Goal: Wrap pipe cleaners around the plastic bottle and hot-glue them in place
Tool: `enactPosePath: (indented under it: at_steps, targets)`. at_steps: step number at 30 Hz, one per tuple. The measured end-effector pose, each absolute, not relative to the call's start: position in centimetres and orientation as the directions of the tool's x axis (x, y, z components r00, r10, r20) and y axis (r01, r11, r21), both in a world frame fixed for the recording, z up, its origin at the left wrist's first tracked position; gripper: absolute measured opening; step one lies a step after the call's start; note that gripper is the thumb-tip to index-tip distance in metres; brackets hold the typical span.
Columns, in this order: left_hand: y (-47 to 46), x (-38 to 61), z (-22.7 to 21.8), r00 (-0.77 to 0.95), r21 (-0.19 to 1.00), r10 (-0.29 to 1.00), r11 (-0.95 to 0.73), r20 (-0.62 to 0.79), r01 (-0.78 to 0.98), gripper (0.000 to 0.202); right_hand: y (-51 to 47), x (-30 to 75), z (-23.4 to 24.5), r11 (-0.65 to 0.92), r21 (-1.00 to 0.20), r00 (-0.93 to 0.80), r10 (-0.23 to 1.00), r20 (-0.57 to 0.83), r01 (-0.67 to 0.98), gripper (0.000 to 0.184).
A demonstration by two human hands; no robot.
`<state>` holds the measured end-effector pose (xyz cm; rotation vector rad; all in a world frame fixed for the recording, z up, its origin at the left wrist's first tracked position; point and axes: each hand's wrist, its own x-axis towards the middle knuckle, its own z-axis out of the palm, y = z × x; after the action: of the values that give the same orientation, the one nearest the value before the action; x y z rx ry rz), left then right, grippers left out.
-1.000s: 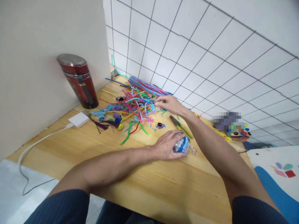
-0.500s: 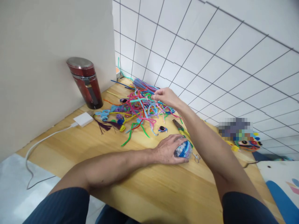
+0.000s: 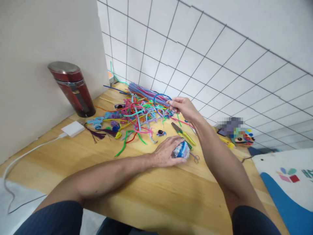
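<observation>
On the wooden table (image 3: 156,195) lies a tangled heap of coloured pipe cleaners (image 3: 137,112). My right hand (image 3: 182,109) hovers at the heap's right edge, fingers pinched on a blue pipe cleaner (image 3: 161,97) that curls up in a loop. My left hand (image 3: 167,151) rests on the table nearer to me, fingers wrapped round a blue-and-white wound ball of pipe cleaners (image 3: 181,150). Small scissors (image 3: 195,158) lie just right of the ball.
A red metal flask (image 3: 70,88) stands at the back left by the wall. A white charger block (image 3: 72,128) with its cable lies in front of it. Green-handled pliers (image 3: 182,133) lie beyond the ball. A colourful craft figure (image 3: 242,137) sits at the right edge. A white grid panel stands behind.
My right hand has drawn back from the middle of the heap to its right edge, lifting a blue pipe cleaner in a loop. My left hand has stayed on the ball.
</observation>
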<state>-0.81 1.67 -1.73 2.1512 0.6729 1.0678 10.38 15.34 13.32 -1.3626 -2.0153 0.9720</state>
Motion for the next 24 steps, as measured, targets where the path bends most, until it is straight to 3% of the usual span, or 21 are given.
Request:
enactPosePath:
  at_steps: [10,19,24]
  targets:
    - [1.7,-1.0,-1.7,0.547,0.722,0.667,-0.674,0.506,0.155,0.078,14.1,14.3,13.4,0.227,-0.889,-0.116,0.974,0.196,0.399,0.028]
    - [1.6,-1.3,-1.7,0.556,0.708,0.66,-0.686,0.506,0.169,0.076,14.8,12.8,14.2,0.248,-0.893,-0.057,0.968,0.244,0.376,0.03]
    - [1.6,-1.2,-1.8,0.541,0.693,0.657,-0.699,0.526,0.176,0.078,12.0,14.2,14.3,0.238,-0.961,0.009,0.97,0.242,0.141,0.041]
